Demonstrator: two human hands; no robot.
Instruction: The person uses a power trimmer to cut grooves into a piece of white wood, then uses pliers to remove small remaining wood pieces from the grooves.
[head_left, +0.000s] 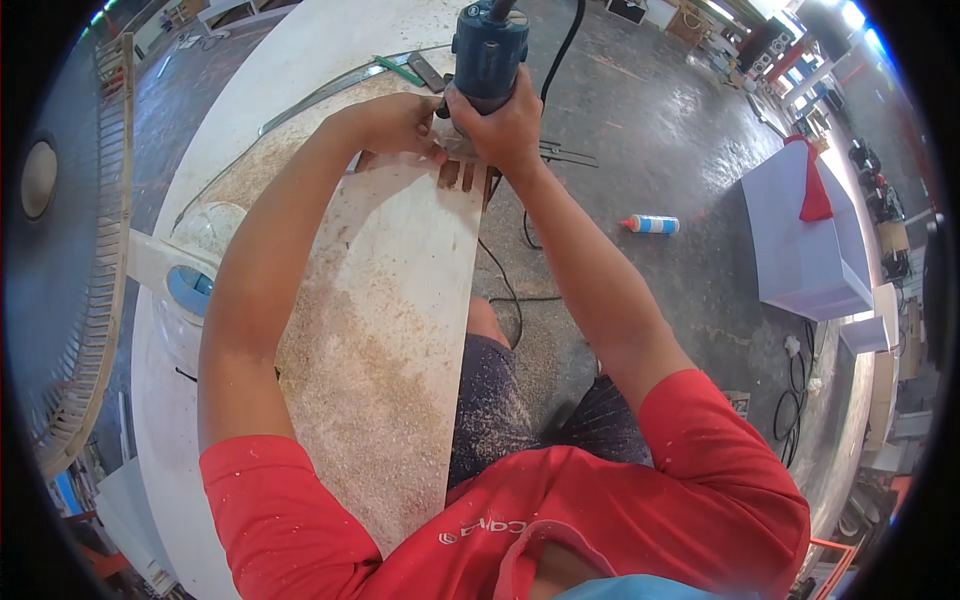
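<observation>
My right hand (503, 118) is wrapped round the lower body of a dark blue trim router (490, 55), which stands upright near the far end of a white board (400, 235). My left hand (400, 125) is curled at the left side of the router's base, its fingertips low against it; part of their hold is hidden. Short brown slots (455, 177) show in the board just in front of the base. Thin metal rods (568, 154) stick out to the right of the base. Sawdust (345, 370) covers much of the board.
A long metal strip (330, 92), a green-handled tool (400, 70) and a small dark block (427, 72) lie beyond my left hand. A caged fan (85, 260) stands at left. On the floor are a bottle (655, 224), black cords (512, 290) and a white cabinet (790, 235).
</observation>
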